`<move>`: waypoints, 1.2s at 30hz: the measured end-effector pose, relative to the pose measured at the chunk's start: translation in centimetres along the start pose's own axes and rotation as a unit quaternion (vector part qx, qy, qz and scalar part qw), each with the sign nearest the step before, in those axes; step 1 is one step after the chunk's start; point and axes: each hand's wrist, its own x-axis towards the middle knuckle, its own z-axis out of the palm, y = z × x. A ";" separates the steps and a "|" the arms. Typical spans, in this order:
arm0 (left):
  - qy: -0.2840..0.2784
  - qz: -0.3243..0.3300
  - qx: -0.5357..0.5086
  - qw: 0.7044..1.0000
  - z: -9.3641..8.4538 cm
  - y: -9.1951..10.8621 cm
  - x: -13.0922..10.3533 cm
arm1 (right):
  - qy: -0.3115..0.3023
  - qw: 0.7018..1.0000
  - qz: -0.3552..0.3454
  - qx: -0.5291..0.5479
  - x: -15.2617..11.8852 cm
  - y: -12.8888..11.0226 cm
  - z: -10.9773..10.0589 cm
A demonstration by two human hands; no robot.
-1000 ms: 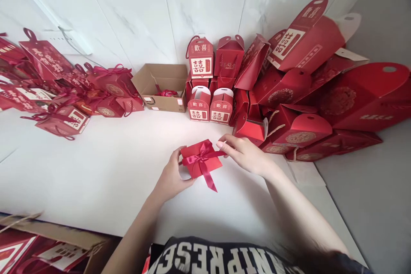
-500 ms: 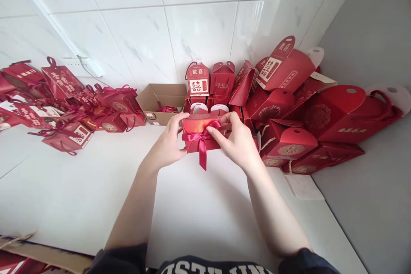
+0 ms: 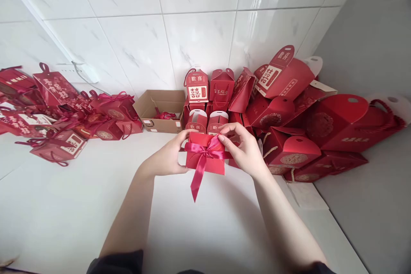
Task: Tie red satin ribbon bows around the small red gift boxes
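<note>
A small red box hangs between my hands above the white table, with a magenta satin ribbon tied in a bow round it and one tail dangling below. My left hand grips the box at its left side. On the other side, my right hand pinches the bow's right loop near the box's upper right corner, between thumb and forefinger. The far side of the box is hidden.
Red gift boxes are piled at the right, beside a grey panel. Upright ones stand against the tiled wall. An open cardboard box holds something red. Ribboned boxes lie heaped at the left on the white table.
The held box has tilted so its ribboned face shows more fully, and the ribbon tail hangs lower and further left. The view has shifted, with the boxes behind now lower in the picture.
</note>
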 end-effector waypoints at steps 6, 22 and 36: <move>0.032 0.002 0.010 0.999 -0.9 0.4 -0.6 | -0.223 0.974 -0.024 0.042 -0.3 -0.2 -0.3; 0.292 0.032 -0.131 0.947 -0.3 -0.5 0.3 | -0.120 0.974 -0.129 -0.143 -0.2 0.6 0.9; 0.247 0.042 -0.094 0.963 -0.7 -0.2 -0.4 | -0.114 0.965 -0.170 -0.164 0.1 1.0 0.8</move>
